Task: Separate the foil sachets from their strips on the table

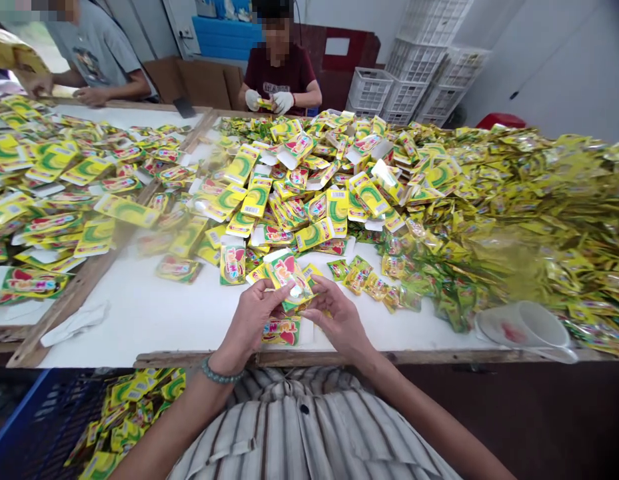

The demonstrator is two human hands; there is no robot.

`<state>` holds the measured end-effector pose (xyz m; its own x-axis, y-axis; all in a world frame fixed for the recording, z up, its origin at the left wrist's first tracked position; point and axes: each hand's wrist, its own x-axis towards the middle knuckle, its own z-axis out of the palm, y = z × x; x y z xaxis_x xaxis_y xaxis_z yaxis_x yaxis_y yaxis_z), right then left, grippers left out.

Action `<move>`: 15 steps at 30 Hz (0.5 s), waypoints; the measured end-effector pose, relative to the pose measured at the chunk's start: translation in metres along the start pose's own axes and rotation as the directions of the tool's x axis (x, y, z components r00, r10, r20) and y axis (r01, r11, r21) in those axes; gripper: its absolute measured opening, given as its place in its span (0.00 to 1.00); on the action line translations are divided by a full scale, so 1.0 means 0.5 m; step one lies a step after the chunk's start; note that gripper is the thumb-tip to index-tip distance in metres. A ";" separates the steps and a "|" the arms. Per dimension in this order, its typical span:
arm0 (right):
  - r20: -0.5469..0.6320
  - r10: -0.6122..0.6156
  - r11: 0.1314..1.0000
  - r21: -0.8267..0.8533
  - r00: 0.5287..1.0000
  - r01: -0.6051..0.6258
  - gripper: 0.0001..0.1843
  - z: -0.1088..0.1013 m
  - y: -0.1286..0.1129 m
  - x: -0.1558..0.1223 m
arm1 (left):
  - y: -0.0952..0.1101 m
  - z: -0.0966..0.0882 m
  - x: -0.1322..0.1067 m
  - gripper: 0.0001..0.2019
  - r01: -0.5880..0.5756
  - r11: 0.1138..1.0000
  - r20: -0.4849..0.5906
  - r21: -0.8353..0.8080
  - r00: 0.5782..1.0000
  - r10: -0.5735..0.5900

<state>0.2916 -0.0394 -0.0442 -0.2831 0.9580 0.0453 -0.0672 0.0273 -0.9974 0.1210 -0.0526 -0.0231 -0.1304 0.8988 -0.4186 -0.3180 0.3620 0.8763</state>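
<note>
Hands closed around yellow-green packet

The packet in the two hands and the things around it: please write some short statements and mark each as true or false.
1. Both the left hand and the right hand hold one green and yellow packet above the white table. True.
2. The left wrist is bare. False: it wears a beaded bracelet.
3. A white cup lies on its side at the right near edge of the table. True.
4. The person across the table works with bare hands. False: they wear white gloves.
5. The blue crate below the table, on the left, holds packets. True.
</note>
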 end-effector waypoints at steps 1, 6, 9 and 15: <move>0.004 -0.046 0.999 -0.015 0.999 0.046 0.27 0.001 -0.001 0.001 | 0.003 0.006 0.000 0.21 0.036 0.999 0.016 -0.011 0.999 -0.036; 0.055 -0.192 0.967 -0.159 0.980 0.198 0.19 0.007 -0.009 0.010 | 0.009 0.022 -0.006 0.18 0.161 0.982 0.101 -0.094 0.983 -0.151; 0.122 -0.267 0.923 -0.252 0.956 0.290 0.17 0.008 -0.014 0.012 | 0.009 0.024 -0.007 0.17 0.121 0.978 0.120 -0.172 0.988 -0.101; 0.171 -0.283 0.902 -0.286 0.944 0.323 0.13 0.015 -0.003 -0.005 | 0.006 0.039 -0.019 0.25 0.095 0.943 0.190 -0.318 0.981 -0.035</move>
<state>0.2852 -0.0441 -0.0426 -0.4120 0.8473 0.3352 0.1216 0.4157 -0.9013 0.1394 -0.0555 -0.0119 0.0621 0.9162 -0.3959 -0.6109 0.3485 0.7108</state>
